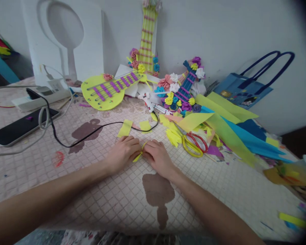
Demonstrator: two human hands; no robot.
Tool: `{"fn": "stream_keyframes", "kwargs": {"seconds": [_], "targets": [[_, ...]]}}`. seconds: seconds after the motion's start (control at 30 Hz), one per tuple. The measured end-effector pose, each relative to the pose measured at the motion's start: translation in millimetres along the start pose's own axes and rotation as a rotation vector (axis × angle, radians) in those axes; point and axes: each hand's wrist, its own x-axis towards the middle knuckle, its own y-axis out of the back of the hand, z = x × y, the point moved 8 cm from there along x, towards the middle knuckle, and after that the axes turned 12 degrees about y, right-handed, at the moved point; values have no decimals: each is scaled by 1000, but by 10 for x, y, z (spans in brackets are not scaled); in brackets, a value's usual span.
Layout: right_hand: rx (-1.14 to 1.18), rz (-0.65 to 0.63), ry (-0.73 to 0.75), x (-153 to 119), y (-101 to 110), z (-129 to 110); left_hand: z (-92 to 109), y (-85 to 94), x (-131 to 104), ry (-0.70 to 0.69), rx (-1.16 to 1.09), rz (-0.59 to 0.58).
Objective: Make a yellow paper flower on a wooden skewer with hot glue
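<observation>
Yellow paper (137,158), small and narrow at its middle, sits between our fingertips, low over the tablecloth (104,197) near the middle of the view. Our left hand (123,152) has its fingers curled in and closed on one side of the piece; our right hand (158,154) pinches it from the other side, and the fingertips of the two nearly meet. The ends of the piece show above and below the pinch.

Just beyond our knuckles we see a yellow strip (125,128) and a squarish yellow scrap (145,126) lying flat. A black cord (112,124) runs past them to a white glue gun (147,101). To the right of our right hand, scissors with yellow handles (191,148) rest beside a red-handled pair (204,143), close to a heap of yellow cuttings (173,134); long green-yellow sheets (229,143) and a blue sheet (250,139) spread further out.

Farther back we have a yellow paper guitar (104,97) with purple bars, a taller guitar (147,34) upright against the wall, and a dark blue one (186,86) among paper flowers. At the left a black tablet (20,126) lies near a white power strip (40,98); at the right leans a blue bag (234,88).
</observation>
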Motion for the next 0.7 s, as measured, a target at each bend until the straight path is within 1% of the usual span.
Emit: {"fn": "stream_keyframes", "kwargs": {"seconds": [0.1, 0.2, 0.3, 0.43, 0.6, 0.7], "targets": [[9, 30, -21, 3, 0, 30, -40, 4, 13, 6, -17, 7], [83, 93, -64, -11, 12, 122, -119, 7, 33, 34, -64, 22], [144, 130, -64, -26, 23, 193, -173, 12, 51, 41, -106, 30], [162, 134, -59, -41, 33, 237, -188, 32, 67, 28, -137, 31], [156, 121, -34, -39, 26, 216, -182, 12, 60, 34, -122, 3], [134, 120, -25, -38, 30, 202, -169, 22, 46, 46, -108, 29]]}}
